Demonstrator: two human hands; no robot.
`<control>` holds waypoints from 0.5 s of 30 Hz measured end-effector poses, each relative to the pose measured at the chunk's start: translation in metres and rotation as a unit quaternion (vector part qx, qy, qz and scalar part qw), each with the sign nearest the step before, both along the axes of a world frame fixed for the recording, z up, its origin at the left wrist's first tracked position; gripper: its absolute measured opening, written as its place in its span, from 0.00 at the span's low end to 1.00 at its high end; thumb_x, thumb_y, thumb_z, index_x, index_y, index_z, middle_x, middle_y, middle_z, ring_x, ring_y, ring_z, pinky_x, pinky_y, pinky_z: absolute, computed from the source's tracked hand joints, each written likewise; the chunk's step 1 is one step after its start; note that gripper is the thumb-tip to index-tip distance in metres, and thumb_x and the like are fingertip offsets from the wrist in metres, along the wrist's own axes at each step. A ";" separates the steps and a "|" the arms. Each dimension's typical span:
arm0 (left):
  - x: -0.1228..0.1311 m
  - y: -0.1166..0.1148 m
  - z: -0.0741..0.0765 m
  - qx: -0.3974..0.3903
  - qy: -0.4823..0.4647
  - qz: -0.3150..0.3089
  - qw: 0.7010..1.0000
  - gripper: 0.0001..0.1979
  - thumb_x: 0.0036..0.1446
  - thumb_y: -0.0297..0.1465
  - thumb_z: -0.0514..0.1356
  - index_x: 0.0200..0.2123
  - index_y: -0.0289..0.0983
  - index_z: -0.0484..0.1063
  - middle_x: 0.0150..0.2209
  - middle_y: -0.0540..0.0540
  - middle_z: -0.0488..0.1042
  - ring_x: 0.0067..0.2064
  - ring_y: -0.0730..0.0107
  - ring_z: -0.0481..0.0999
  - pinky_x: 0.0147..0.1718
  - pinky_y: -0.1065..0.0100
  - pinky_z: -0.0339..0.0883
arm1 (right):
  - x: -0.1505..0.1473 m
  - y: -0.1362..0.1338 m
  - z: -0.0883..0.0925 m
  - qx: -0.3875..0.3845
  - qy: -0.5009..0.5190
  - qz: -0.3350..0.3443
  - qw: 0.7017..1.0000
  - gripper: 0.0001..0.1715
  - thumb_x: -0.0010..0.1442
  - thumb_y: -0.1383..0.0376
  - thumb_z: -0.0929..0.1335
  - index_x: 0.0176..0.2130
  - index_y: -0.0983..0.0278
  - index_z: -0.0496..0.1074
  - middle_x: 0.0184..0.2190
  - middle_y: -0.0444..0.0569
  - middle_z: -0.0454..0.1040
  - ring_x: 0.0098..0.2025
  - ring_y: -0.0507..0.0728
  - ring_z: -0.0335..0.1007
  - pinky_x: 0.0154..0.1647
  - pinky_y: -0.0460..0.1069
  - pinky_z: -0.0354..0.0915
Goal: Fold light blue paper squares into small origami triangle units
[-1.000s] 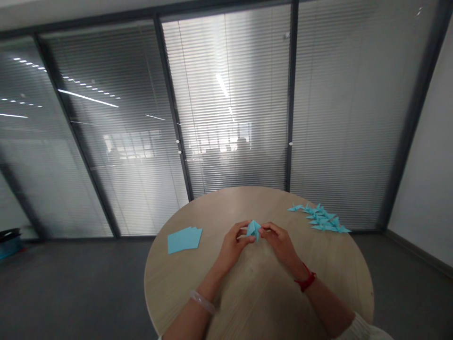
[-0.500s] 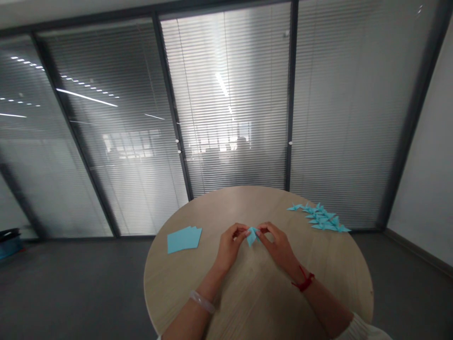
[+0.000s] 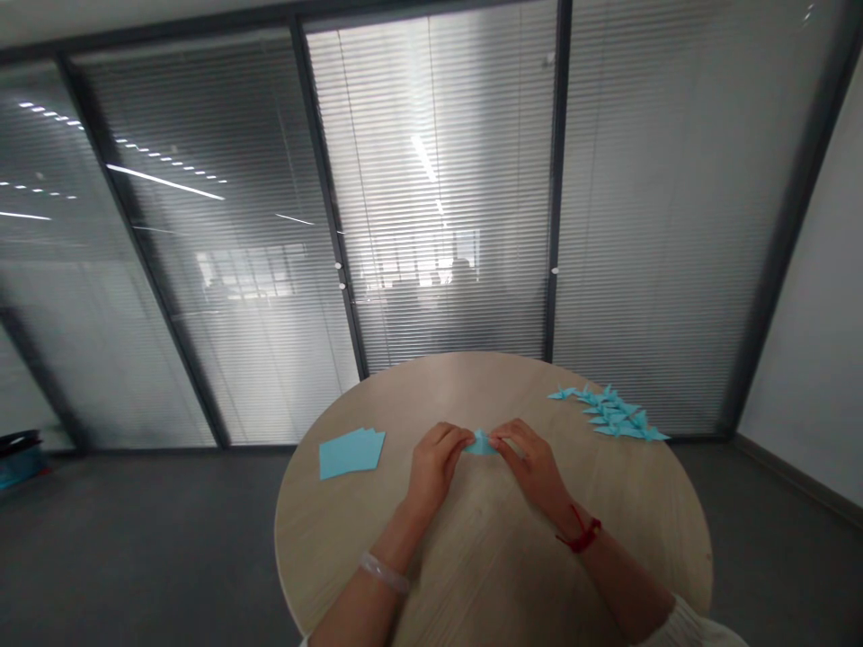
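Observation:
A small light-blue folded paper piece lies low over the round wooden table, held between both hands. My left hand pinches its left end with curled fingers; a clear bracelet is on that wrist. My right hand pinches the right end, and a red cord is tied round its wrist. Most of the paper is hidden by my fingertips.
A stack of flat light-blue paper sheets lies on the table's left part. Several finished blue folded figures are grouped at the far right edge. Behind the table stands a glass wall with shut blinds; grey floor surrounds it.
The folded paper stood up between my fingers a second ago; it has been brought down and flattened toward the tabletop, with both hands lowering and closing in over it.

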State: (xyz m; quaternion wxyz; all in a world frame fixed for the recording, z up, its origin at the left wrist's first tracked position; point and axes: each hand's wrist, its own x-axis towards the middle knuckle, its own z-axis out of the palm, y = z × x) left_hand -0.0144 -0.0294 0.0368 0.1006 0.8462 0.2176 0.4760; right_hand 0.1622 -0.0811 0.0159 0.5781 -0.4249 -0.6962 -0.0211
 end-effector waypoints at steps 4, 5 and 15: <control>0.004 -0.002 0.001 -0.032 -0.015 -0.028 0.999 0.11 0.61 0.34 0.52 0.33 0.37 0.72 0.33 0.44 0.73 0.37 0.68 0.72 0.38 0.67 0.65 | -0.001 0.000 0.001 0.000 -0.001 0.006 1.000 0.12 0.64 0.59 0.61 0.35 0.61 0.70 0.32 0.48 0.72 0.37 0.56 0.67 0.41 0.51 0.64; 0.004 -0.002 0.002 -0.039 -0.019 -0.034 0.998 0.11 0.61 0.34 0.52 0.33 0.37 0.72 0.33 0.45 0.72 0.37 0.68 0.71 0.38 0.67 0.65 | -0.001 0.000 0.001 -0.001 -0.001 0.007 1.000 0.12 0.64 0.59 0.61 0.35 0.61 0.70 0.32 0.48 0.72 0.37 0.56 0.67 0.41 0.51 0.64; 0.008 -0.004 0.001 -0.079 0.007 -0.053 0.995 0.10 0.61 0.35 0.51 0.34 0.36 0.69 0.33 0.46 0.70 0.37 0.69 0.70 0.39 0.68 0.64 | -0.004 -0.002 0.002 -0.009 -0.040 0.018 0.999 0.12 0.65 0.61 0.59 0.36 0.61 0.68 0.33 0.49 0.71 0.38 0.56 0.66 0.41 0.51 0.63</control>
